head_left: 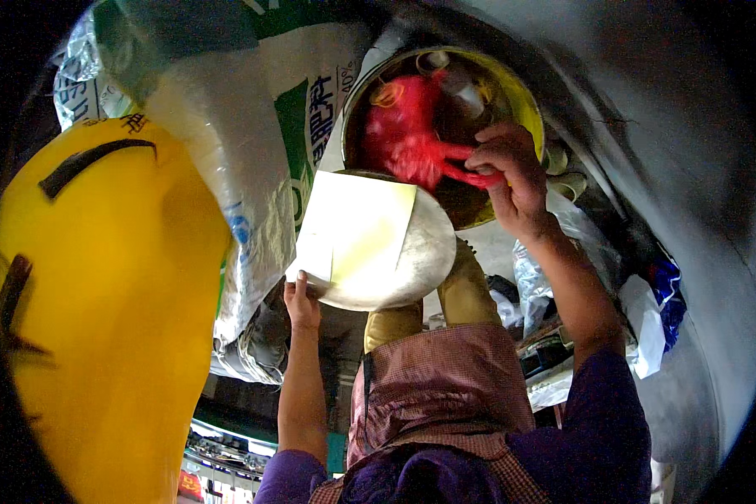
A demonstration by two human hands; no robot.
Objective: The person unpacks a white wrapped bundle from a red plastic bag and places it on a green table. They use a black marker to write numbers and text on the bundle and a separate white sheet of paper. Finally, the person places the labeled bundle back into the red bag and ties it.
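My left hand (302,304) is closed at the near left edge of a round, dull metal lid (431,256). A pale yellow and white square sheet (361,223) lies over much of that lid, glaring in the light. The lid tilts over the near rim of a round drum (529,105) with a yellowish inner wall. My right hand (517,176) pinches the twisted end of a red plastic bag (407,126). The bag is inside the drum's mouth, slightly blurred, with a yellow rubber band on it. What the bag contains is hidden.
A large yellow container (118,277) with black markings stands at the left. Between it and the drum are white and green woven sacks (252,160). Clear plastic bags (533,277) and a blue bag (668,302) lie on the right, beside a grey curved surface (706,210).
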